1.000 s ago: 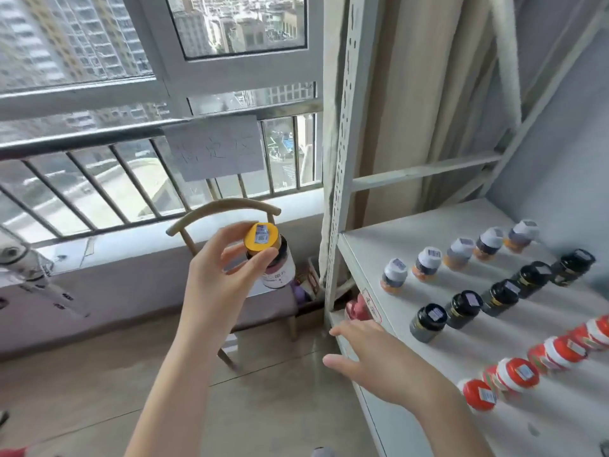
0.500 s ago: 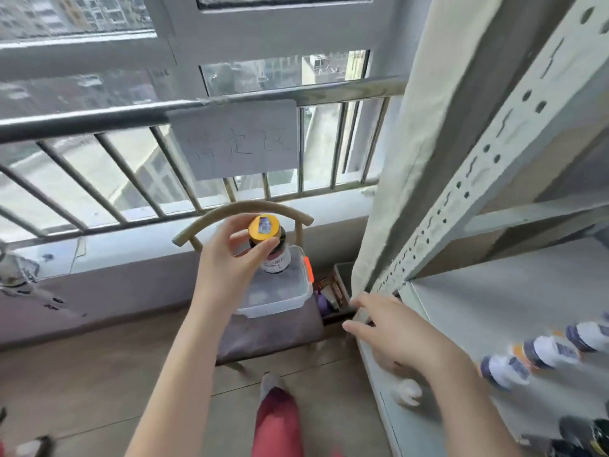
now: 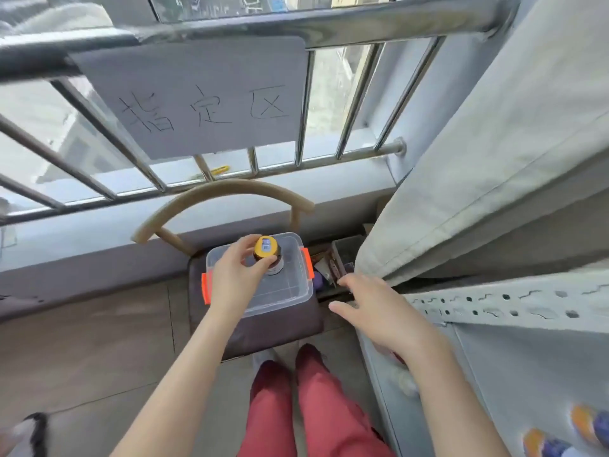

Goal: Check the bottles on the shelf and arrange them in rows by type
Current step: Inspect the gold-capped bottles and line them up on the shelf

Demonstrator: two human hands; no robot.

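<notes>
My left hand grips a small dark bottle with a yellow cap and a barcode sticker on top, holding it inside the clear plastic bin with orange latches. The bin sits on a chair seat below the window. My right hand hovers open, fingers spread, to the right of the bin, near the front left corner of the grey metal shelf. At the bottom right, blurred orange-and-blue bottles stand on the shelf.
A wooden chair with a curved back holds the bin. A paper sign hangs on the window railing above. A beige curtain hangs at right. A perforated shelf post crosses near my right hand. My red-trousered legs stand below.
I have stepped and leaned toward the chair. My left hand has lowered the yellow-capped bottle into the clear bin. The shelf rows have slid almost out of view at right.
</notes>
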